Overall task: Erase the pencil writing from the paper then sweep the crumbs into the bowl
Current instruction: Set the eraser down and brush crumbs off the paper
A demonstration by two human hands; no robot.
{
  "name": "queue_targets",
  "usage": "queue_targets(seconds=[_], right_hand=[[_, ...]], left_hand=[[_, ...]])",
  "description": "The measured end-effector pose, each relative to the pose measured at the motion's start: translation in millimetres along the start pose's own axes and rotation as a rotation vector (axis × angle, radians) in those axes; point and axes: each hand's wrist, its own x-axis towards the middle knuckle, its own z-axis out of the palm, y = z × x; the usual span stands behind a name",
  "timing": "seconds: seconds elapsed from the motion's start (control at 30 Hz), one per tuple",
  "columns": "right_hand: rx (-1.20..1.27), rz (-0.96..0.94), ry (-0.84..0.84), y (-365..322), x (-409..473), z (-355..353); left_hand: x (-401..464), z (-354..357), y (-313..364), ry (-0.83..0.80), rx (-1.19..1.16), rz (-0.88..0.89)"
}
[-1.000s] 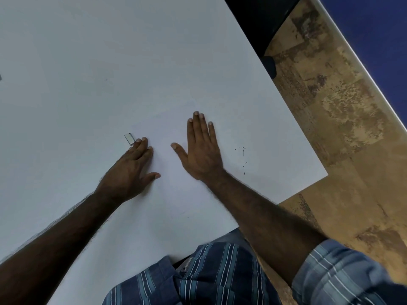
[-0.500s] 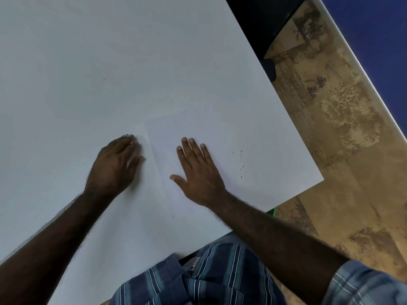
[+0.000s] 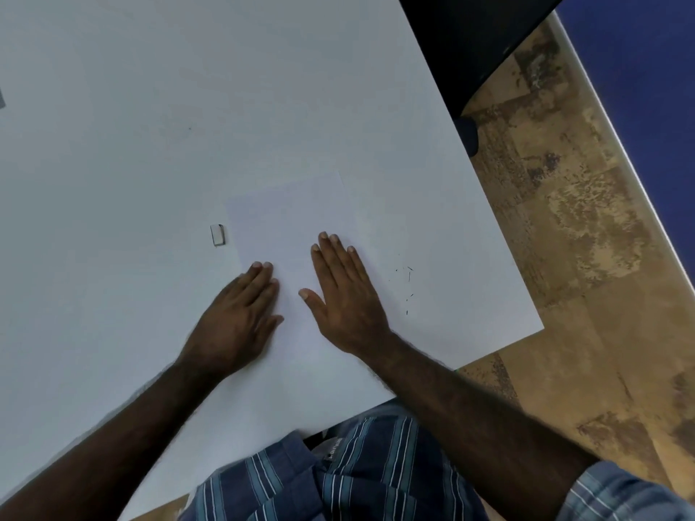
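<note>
The paper lies flat on the bench, under the fingertips of both hands, and no pencil writing shows on it now. A second ago the left hand had its fingers on the eraser; half a second ago it covered that spot, off the sheet's left edge. Now it has let go and slid back onto the paper's left edge, fingers straight and flat, holding nothing. The eraser lies alone on the bench, just ahead and left of the left fingertips, close beside the paper's left edge but not on it.

The right hand also rests flat on the sheet, fingers together and straight, thumb spread toward the left hand; it has shifted little over the second. Off to its right a scatter of dark crumbs lies, apparently on the bench past the sheet's right edge, though that edge is too faint to place.

Putting the eraser down suggests the rubbing-out is finished, and both flat hands now pin or smooth the sheet. What remains, by my judgement, is the sweeping. No bowl is in view, so where the crumbs must go cannot be told. Those crumbs are small and light, so a careless sweep could scatter them off the bench's near edge.
</note>
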Motion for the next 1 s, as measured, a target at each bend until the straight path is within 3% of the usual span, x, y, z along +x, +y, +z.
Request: queue_targets(seconds=[0.2,0.37,0.53,0.73,1.0], right_hand=[[-0.169,0.007,-0.14,44,-48,-19],[-0.189,-0.006,-0.16,76,-75,-40],[-0.098,-0.063,-0.105,88,-74,-62],[0.058,0.003,0.01,107,-75,-79],[0.042,0.065,0.015,118,-101,-99]], left_hand=[[-1,8,8,0.013,-0.02,-0.045],[-5,12,11,-0.017,-0.01,-0.077],[-9,9,16,-0.051,0.035,-0.143],[-18,2,26,-0.066,0.074,-0.263],[-18,-12,79,0.044,-0.035,-0.368]])
